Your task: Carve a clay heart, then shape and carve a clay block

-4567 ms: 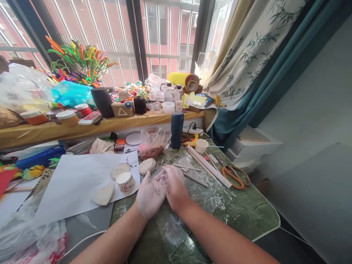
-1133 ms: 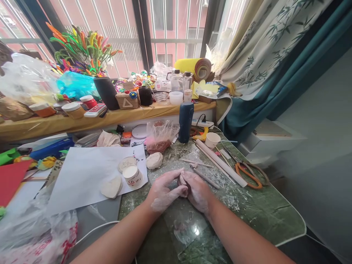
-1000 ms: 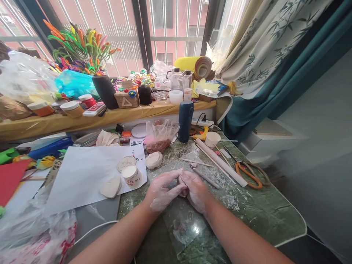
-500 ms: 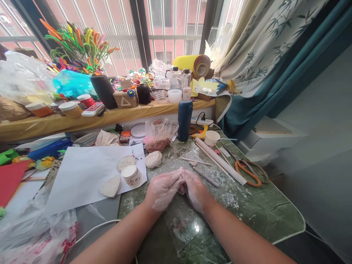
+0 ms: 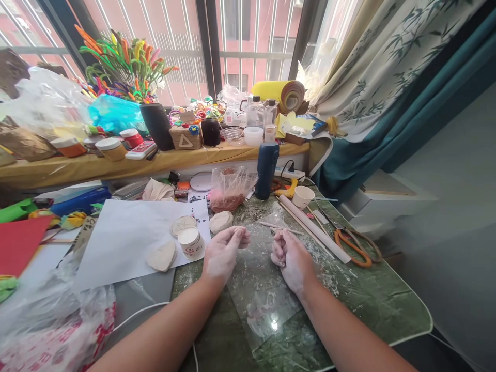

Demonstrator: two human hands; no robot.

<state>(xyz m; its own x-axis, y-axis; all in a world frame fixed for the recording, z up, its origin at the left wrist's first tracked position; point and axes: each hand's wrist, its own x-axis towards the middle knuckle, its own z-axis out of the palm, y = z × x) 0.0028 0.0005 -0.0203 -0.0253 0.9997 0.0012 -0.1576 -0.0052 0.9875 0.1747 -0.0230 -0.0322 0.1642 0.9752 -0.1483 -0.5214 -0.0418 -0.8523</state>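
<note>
My left hand, whitened by powder, is closed with the thumb pressed along curled fingers. What it holds, if anything, is hidden. Apart from it on the right, my right hand is also whitened and curled into a loose fist; its contents do not show. Both hover over a clear plastic sheet on the green table. A pale lump of clay lies just beyond my left hand. To its left are a small white lidded tub, a flat round clay disc and a rounded-triangle clay piece.
White paper lies under the tub. A bag of reddish material and a dark blue bottle stand behind. To the right are a pale roller, thin sticks, a paper cup and orange-handled scissors.
My hands were pressed together at the fingertips; now they are apart, left hand to the left, right hand to the right, both with fingers curled. The view has shifted slightly.
</note>
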